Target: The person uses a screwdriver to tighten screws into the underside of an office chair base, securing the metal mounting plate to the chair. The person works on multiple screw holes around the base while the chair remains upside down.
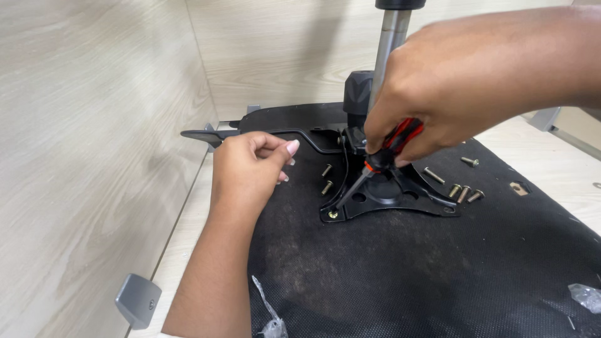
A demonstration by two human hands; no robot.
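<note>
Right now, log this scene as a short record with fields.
Right hand: grip shut on red-and-black screwdriver, tip at a screw in the black metal plate
Left hand: curled, resting on black seat underside
Loose screws: several lie on the seat underside, on both sides of the plate
Gas column: upright behind the plate

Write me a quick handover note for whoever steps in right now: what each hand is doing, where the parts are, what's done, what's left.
Right hand: grips the red-and-black-handled screwdriver, tip on the screw at the front-left corner of the black metal mounting plate.
Left hand: loosely curled, resting on the upturned black fabric seat underside, holding nothing visible.
Parts: two loose screws left of the plate, about five loose screws to its right. The chrome gas-lift column stands above the plate.
Done: plate positioned, one corner screw in its hole.
Left: whether that screw is tight cannot be told; loose screws remain.
</note>
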